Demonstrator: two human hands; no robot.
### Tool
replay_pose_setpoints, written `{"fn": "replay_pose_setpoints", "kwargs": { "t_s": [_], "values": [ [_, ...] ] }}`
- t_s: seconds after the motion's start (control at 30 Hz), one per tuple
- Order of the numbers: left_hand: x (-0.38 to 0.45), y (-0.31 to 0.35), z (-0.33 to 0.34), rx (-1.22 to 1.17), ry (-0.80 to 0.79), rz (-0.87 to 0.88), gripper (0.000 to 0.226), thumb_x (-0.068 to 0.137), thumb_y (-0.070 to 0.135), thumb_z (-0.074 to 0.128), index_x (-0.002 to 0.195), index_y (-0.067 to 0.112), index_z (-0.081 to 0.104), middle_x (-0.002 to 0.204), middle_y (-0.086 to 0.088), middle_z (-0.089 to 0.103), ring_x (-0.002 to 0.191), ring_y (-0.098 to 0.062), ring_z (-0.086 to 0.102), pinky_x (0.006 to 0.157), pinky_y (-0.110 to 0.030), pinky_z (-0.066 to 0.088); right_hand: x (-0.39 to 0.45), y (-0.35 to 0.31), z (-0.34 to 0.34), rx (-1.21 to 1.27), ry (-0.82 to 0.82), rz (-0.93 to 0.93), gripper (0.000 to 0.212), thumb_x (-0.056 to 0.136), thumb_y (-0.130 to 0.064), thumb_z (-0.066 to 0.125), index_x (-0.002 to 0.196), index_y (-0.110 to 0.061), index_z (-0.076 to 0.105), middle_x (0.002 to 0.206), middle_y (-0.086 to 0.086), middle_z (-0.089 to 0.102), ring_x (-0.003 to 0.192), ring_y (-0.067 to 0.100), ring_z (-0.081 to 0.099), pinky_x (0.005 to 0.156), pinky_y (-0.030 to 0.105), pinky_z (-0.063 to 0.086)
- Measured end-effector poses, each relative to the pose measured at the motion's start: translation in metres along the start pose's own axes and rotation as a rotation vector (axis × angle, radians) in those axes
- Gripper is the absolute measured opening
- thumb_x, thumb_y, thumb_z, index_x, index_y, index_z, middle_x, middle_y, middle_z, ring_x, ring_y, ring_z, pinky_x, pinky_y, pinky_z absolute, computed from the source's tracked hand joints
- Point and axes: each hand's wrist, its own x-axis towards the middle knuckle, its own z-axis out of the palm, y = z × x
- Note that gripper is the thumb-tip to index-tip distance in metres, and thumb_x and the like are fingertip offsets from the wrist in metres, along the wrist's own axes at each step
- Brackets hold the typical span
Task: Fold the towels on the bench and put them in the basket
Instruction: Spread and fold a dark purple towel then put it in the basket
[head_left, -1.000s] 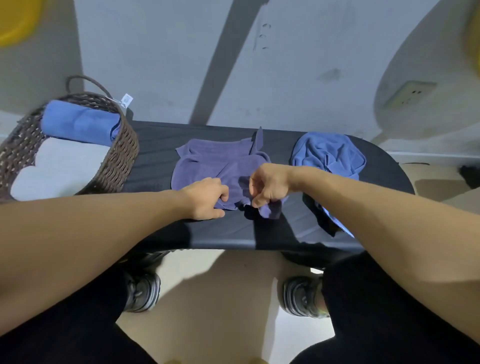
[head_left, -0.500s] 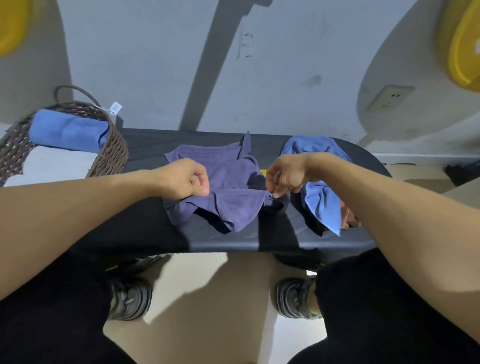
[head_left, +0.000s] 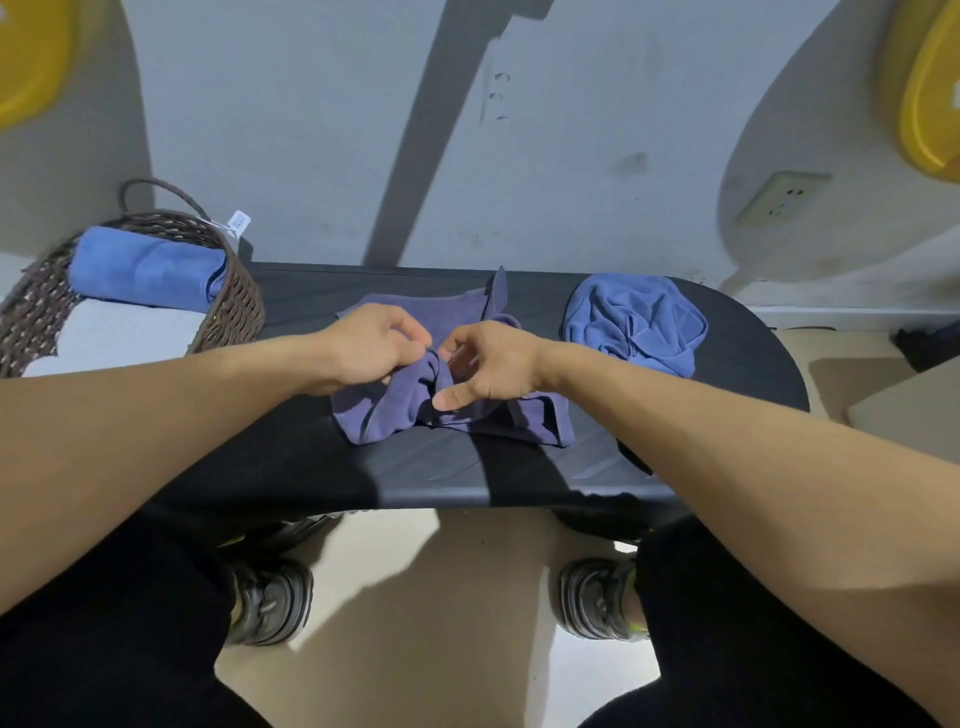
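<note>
A crumpled dark purple towel (head_left: 395, 410) lies in the middle of the black bench (head_left: 322, 467). My left hand (head_left: 371, 345) pinches a bunched fold of it from the left. My right hand (head_left: 491, 364) pinches the same bunch from the right, thumb pointing at me. The two hands almost touch. A crumpled light blue towel (head_left: 636, 322) sits further right on the bench. The brown wicker basket (head_left: 228, 312) stands at the bench's left end, holding a rolled blue towel (head_left: 148, 267) and a white one (head_left: 114, 332).
A grey wall runs right behind the bench, with a socket (head_left: 782, 197) at the right. My knees and shoes (head_left: 270, 603) are below the bench's front edge. Yellow round objects (head_left: 930, 88) hang at the upper corners.
The hands had spread apart with the purple towel lifted. They have now come together at the middle, bunching the towel between them, and its edge lies back on the bench.
</note>
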Motion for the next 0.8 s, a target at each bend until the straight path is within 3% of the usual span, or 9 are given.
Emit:
{"fn": "replay_pose_setpoints", "kwargs": {
  "t_s": [0.07,0.13,0.3,0.4,0.43,0.5,0.6,0.67,0.8],
  "values": [
    [0.003,0.01,-0.005,-0.077,0.032,0.021,0.013,0.095,0.006,0.057,0.097,0.015,0.067,0.083,0.001,0.067,0.076,-0.009,0.058,0.073,-0.022,0.046,0.005,-0.001,0.002,0.021,0.059,-0.038,0.029,0.085,-0.034,0.078,0.08,-0.019,0.053,0.068,-0.009,0.054,0.061,0.007,0.052,0.065,0.023,0.043],
    [0.004,0.016,-0.015,-0.121,0.031,0.035,0.016,0.095,0.005,0.056,0.094,0.016,0.068,0.093,-0.003,0.069,0.088,-0.011,0.06,0.086,-0.024,0.047,0.006,-0.003,-0.003,0.093,0.079,-0.026,0.033,0.087,-0.03,0.075,0.068,-0.02,0.05,0.059,-0.01,0.05,0.047,0.002,0.044,0.056,0.02,0.035],
    [0.003,0.007,-0.048,0.055,-0.042,0.059,0.025,0.098,0.003,0.05,0.092,0.016,0.07,0.093,-0.006,0.069,0.084,-0.013,0.059,0.084,-0.028,0.046,0.005,-0.014,-0.02,0.336,0.057,-0.011,0.008,0.082,-0.02,0.075,0.081,-0.014,0.069,0.067,-0.002,0.058,0.06,0.01,0.048,0.059,0.021,0.04],
    [0.001,-0.016,-0.067,0.257,-0.127,-0.054,0.029,0.093,0.0,0.05,0.072,0.015,0.063,0.073,-0.006,0.057,0.072,-0.021,0.045,0.073,-0.034,0.037,0.011,-0.011,-0.025,0.409,0.088,-0.031,0.008,0.084,-0.018,0.074,0.079,-0.012,0.072,0.075,0.002,0.066,0.072,0.011,0.056,0.074,0.021,0.046],
    [-0.002,-0.022,-0.07,0.326,-0.165,-0.111,0.03,0.09,0.0,0.049,0.066,0.015,0.059,0.067,-0.007,0.051,0.068,-0.023,0.041,0.067,-0.036,0.034,0.012,-0.008,-0.027,0.406,0.067,-0.024,0.011,0.084,-0.022,0.076,0.083,-0.011,0.074,0.081,0.003,0.07,0.078,0.011,0.061,0.08,0.022,0.049],
    [-0.008,-0.029,-0.071,0.378,-0.206,-0.205,0.032,0.087,-0.003,0.046,0.062,0.015,0.055,0.06,-0.006,0.047,0.057,-0.02,0.04,0.054,-0.029,0.036,0.015,-0.002,-0.03,0.355,-0.009,0.017,0.019,0.084,-0.031,0.077,0.084,-0.013,0.074,0.08,-0.001,0.07,0.077,0.011,0.061,0.074,0.02,0.05],
    [-0.007,-0.034,-0.067,0.301,-0.187,-0.285,0.025,0.087,-0.006,0.041,0.072,0.009,0.054,0.055,-0.011,0.047,0.04,-0.017,0.043,0.04,-0.022,0.04,0.022,0.009,-0.03,0.3,-0.071,0.089,0.037,0.087,-0.047,0.072,0.08,-0.011,0.066,0.076,0.001,0.062,0.075,0.02,0.052,0.077,0.029,0.044],
    [-0.004,-0.04,-0.065,0.299,-0.155,-0.341,0.019,0.088,-0.005,0.042,0.079,0.002,0.058,0.053,-0.015,0.056,0.037,-0.019,0.052,0.04,-0.024,0.047,0.026,0.013,-0.028,0.338,-0.029,0.123,0.046,0.084,-0.057,0.07,0.084,-0.011,0.063,0.076,-0.001,0.062,0.072,0.016,0.055,0.074,0.029,0.047],
    [0.008,-0.053,-0.064,0.304,-0.117,-0.443,0.023,0.095,0.012,0.046,0.093,-0.004,0.063,0.083,-0.018,0.071,0.062,-0.026,0.069,0.058,-0.033,0.06,0.032,0.02,-0.023,0.374,0.147,0.151,0.046,0.075,-0.05,0.082,0.098,-0.016,0.063,0.09,0.0,0.062,0.073,0.013,0.057,0.065,0.024,0.047]
  ]
}}
